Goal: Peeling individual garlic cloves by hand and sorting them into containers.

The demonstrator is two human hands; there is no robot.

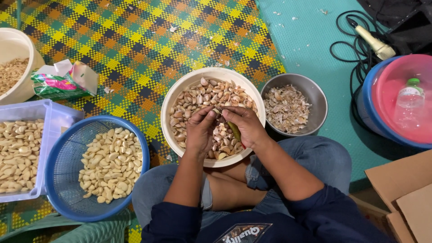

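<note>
My left hand [200, 130] and my right hand [245, 126] meet over a cream bowl [180, 90] of unpeeled garlic cloves [202, 96] that rests against my legs. The left fingers pinch a single garlic clove [216, 111]. The right hand grips a small knife [234, 131] with a yellow-green handle, its tip at that clove. A blue colander [67, 153] of peeled cloves [112, 164] sits to my left. A steel bowl [317, 96] of garlic skins [285, 108] sits to my right.
A pale plastic tub [51, 112] of peeled cloves and a cream bowl [13, 45] stand at far left, with a green and pink packet [63, 83] between. At right are a pink basin inside a blue one [396, 90] holding a bottle [408, 101], a microphone [371, 41] with cable, and cardboard [405, 193].
</note>
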